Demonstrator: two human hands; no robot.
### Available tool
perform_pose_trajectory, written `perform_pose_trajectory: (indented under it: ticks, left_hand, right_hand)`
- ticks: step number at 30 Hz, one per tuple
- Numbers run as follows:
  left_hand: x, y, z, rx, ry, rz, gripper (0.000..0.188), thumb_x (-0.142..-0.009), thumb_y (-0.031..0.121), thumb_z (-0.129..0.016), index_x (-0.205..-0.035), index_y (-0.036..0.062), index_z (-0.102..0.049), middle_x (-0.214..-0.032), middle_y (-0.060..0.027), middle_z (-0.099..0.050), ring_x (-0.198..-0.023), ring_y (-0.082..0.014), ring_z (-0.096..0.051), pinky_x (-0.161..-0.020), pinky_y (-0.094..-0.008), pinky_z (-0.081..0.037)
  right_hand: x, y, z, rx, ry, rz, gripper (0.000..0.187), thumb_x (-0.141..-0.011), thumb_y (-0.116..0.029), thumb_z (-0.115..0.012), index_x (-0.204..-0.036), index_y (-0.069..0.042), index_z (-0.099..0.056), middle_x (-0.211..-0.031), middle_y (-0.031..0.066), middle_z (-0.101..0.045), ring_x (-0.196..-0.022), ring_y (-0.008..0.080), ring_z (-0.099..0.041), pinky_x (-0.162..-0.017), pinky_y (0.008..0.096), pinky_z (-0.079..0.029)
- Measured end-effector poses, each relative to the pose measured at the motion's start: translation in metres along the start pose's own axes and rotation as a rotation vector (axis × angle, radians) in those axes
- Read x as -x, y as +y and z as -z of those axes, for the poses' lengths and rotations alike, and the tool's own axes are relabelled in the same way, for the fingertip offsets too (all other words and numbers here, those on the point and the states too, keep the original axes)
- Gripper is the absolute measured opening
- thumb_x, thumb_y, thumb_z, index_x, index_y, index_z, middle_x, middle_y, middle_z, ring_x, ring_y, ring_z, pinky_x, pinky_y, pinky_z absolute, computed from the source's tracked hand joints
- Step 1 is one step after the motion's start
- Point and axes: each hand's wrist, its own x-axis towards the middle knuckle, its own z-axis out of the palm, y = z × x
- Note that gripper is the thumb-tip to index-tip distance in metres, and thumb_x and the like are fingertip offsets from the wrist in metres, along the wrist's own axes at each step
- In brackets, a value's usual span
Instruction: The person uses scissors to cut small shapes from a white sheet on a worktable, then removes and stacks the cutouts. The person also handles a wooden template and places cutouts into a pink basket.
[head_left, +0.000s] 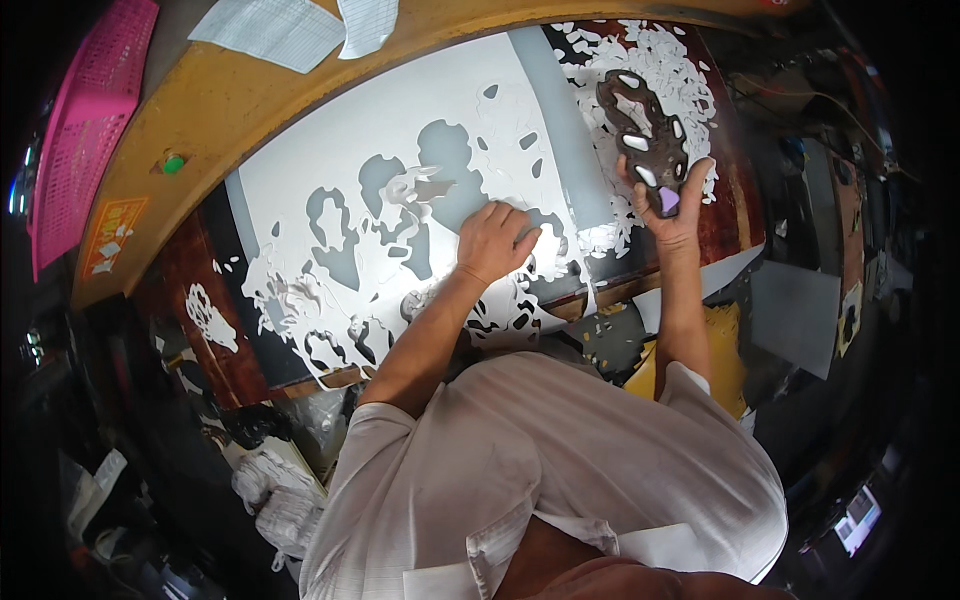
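Note:
My right hand (672,215) grips the lower end of a dark brown cutting die (650,145), thumb on its right side and fingers on its left. White and purple pieces show in the die's openings. My left hand (493,242) rests on a white sheet (410,90) spread over the grey board (555,110). Its fingers are curled under, so whatever they may hold is hidden. Several shaped holes open the sheet, most of them left of that hand. Loose curled white offcuts (405,190) lie beside the holes, and the sheet's near edge is torn into thin strips.
A pile of small white cut pieces (690,85) covers the board's far right, beneath the die. Beyond the sheet runs a yellow machine beam (200,105) with a green button (173,163) and papers (270,30). A pink basket (85,130) stands far left; white scraps (210,318) lie below it.

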Motion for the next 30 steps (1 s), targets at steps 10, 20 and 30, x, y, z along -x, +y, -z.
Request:
perform_pose_trajectory:
  ticks: [10, 20, 30]
  left_hand:
    - [0.003, -0.001, -0.003, -0.044, -0.025, -0.004, 0.022, -0.081, 0.029, -0.083, -0.085, 0.0129, -0.069, -0.087, -0.0025, -0.064, -0.084, -0.0253, -0.065, -0.069, -0.0386, -0.054]
    - [-0.006, 0.003, 0.016, 0.202, 0.017, 0.206, 0.013, -0.090, 0.019, -0.076, -0.090, 0.0084, -0.070, -0.082, -0.0063, -0.064, -0.074, -0.0255, -0.065, -0.065, -0.0388, -0.053]
    - [-0.004, -0.020, 0.009, -0.044, 0.096, 0.184, 0.012, -0.088, 0.023, -0.072, -0.085, 0.0123, -0.067, -0.087, -0.0050, -0.063, -0.083, -0.0268, -0.063, -0.073, -0.0415, -0.053]
  right_hand:
    - [-0.018, -0.018, -0.013, 0.775, 0.275, 0.166, 0.075, -0.097, -0.072, -0.056, -0.139, -0.010, -0.058, -0.121, 0.0103, -0.070, -0.102, 0.0234, -0.070, -0.068, 0.0339, -0.065]
    - [-0.043, 0.026, -0.040, 2.627, 0.261, 0.214, 0.098, -0.078, -0.063, -0.083, -0.159, -0.024, -0.046, -0.140, 0.0233, -0.054, -0.117, 0.0398, -0.064, -0.097, 0.0470, -0.055]
    - [-0.172, 0.102, -0.071, 2.352, -0.368, 0.430, 0.046, -0.094, -0.032, -0.076, -0.135, -0.012, -0.070, -0.126, 0.0126, -0.064, -0.108, 0.0323, -0.068, -0.095, 0.0374, -0.054]
